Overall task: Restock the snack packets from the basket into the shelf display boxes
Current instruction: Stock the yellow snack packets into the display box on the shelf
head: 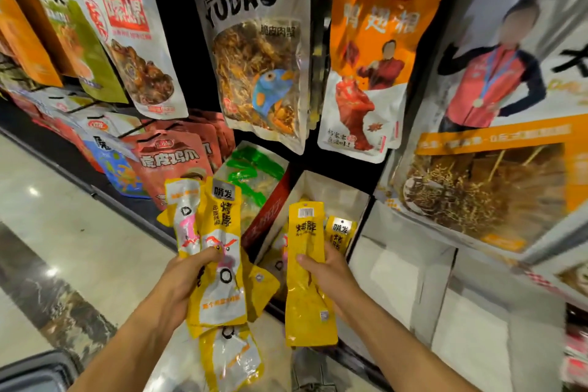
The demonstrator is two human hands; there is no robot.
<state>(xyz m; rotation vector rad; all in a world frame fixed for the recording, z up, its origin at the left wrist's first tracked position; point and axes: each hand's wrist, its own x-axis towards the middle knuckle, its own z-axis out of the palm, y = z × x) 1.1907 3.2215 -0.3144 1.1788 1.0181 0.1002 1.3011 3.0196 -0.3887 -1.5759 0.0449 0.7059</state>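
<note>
My left hand [184, 283] grips a fanned bunch of several long yellow snack packets [219, 251], printed faces toward me, at lower centre. My right hand [331, 277] holds a single yellow packet [307, 274] upright, its plain back with a barcode facing me. This packet hangs just in front of an open white display box [334, 191] on the low shelf. Inside that box stands another yellow packet [339, 232] of the same kind, with more partly hidden behind my right hand's packet. The basket's dark rim [35, 372] shows at the bottom left corner.
Large snack bags hang on the shelving above: a white YUDAO bag [254, 51] and an orange bag [375, 51]. A box of green-sealed packets [251, 172] sits left of the white box. Red packets [171, 159] fill the shelf further left. Glossy floor [63, 232] lies left.
</note>
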